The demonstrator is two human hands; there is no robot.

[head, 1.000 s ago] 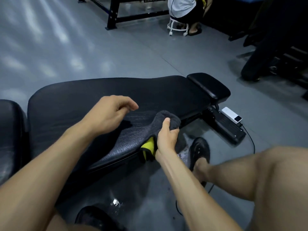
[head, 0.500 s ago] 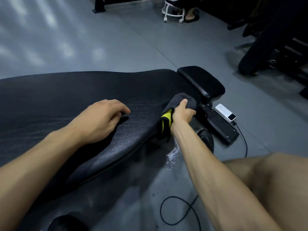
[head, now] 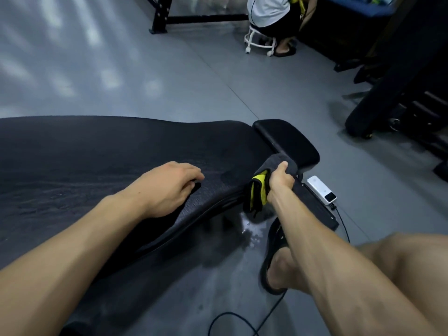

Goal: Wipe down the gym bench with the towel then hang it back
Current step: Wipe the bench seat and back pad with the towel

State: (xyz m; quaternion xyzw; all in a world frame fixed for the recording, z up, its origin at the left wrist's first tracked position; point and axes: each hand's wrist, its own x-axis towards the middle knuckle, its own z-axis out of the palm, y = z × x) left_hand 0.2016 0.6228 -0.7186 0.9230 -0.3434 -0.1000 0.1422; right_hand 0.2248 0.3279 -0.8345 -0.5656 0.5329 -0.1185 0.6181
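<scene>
The black padded gym bench [head: 101, 151] stretches across the left and middle of the view, with a small separate end pad [head: 288, 139] at its right. A grey towel [head: 271, 163] with a yellow patch hangs over the bench's near right corner. My right hand [head: 281, 178] is shut on the towel, pressing it against the gap between the long pad and the end pad. My left hand [head: 172, 185] rests palm down on the bench surface with fingers loosely curled, holding nothing.
A white power bank [head: 321, 190] with a black cable lies on the grey floor beside the bench base. My sandalled right foot [head: 276, 263] stands near a wet patch. A seated person on a white stool [head: 260, 42] is at the back; dark equipment [head: 400, 98] stands right.
My right hand has slid the towel rightward along the bench edge to the end-pad gap. My left hand has stayed on the bench. The view has shifted right.
</scene>
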